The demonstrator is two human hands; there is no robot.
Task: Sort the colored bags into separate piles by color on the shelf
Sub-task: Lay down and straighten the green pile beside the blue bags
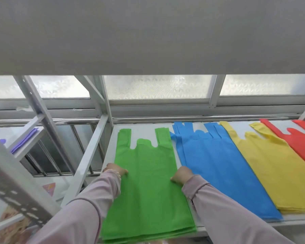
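Four piles lay sorted: the green pile (148, 182) between the hands, blue (218, 164) just beyond the right hand (180, 175), then yellow (275, 173) and red (303, 147). Only squaring green seemed left. Each hand, left (115, 170) too, pinched a side edge. A post (88, 155) crowded the left hand; overhead room looked low.

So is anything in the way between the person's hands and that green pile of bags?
Nothing visible: the left hand and right hand already touch the green pile at its two side edges, on the shelf.
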